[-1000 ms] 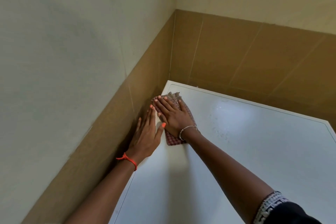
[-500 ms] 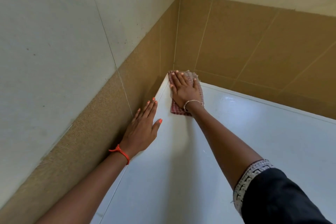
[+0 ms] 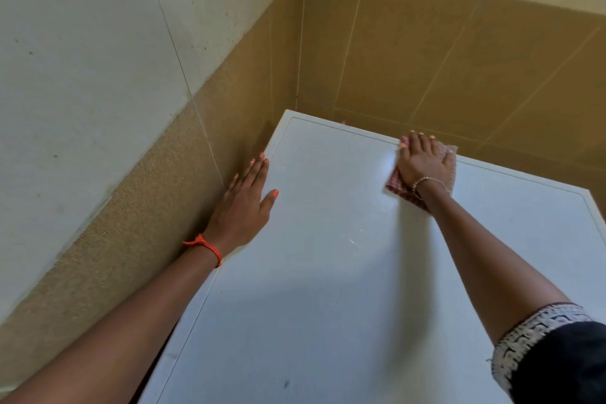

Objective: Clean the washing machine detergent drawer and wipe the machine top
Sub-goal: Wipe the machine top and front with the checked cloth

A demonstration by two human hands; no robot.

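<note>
We're on the wipe-the-top step. Right hand [image 3: 423, 162] lies flat on the cloth [image 3: 398, 185], fingers straight and pressing down, not curled round it. The cloth is a red checked rag at the back edge of the top [image 3: 328, 289], right of the middle, with its far corner poking out past the fingers towards the back wall [image 3: 459, 59].

Left hand [image 3: 244, 203] lies flat too, fingers straight and together, palm down on the top's left edge just beside the side wall. It holds nothing; we judge it's bracing.

Progress, as a judgement: the wipe is under way and not finished.
- The cloth sits on the rear strip.
- The wide middle and near part of the top has no cloth on it.
- Pale flecks [image 3: 352, 241] show near the centre.
- A small dark mark [image 3: 286, 384] shows near the front.
- We'd count the centre and front as left to do.
- There's a bright sheen on the top just left of the cloth, possibly damp, but we can't tell.

The drawer is out of view, as is the machine front, so we can't say whether that half of the task is done.

Left to do:
- pass the cloth over the middle and front
- check the drawer
</note>
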